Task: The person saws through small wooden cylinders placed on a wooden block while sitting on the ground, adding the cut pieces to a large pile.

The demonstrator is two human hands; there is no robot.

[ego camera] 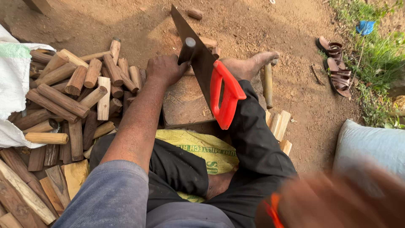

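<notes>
Fingers of the left hand (165,69) clamp a short stick (187,50) upright against the saw (202,67) blade's edge.

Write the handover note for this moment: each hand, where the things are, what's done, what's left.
Left hand: gripping an upright round stick on the wooden block.
Right hand: blurred, close to the camera; grip unclear.
Saw: red handle free, blade leaning against the stick.
Pile of cut sticks: on the left.
Done: many pieces cut.
Left: no cut visible in the held stick.

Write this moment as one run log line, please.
left hand: steadies stick on block | saw: leaning on stick | right hand: blurred
</notes>
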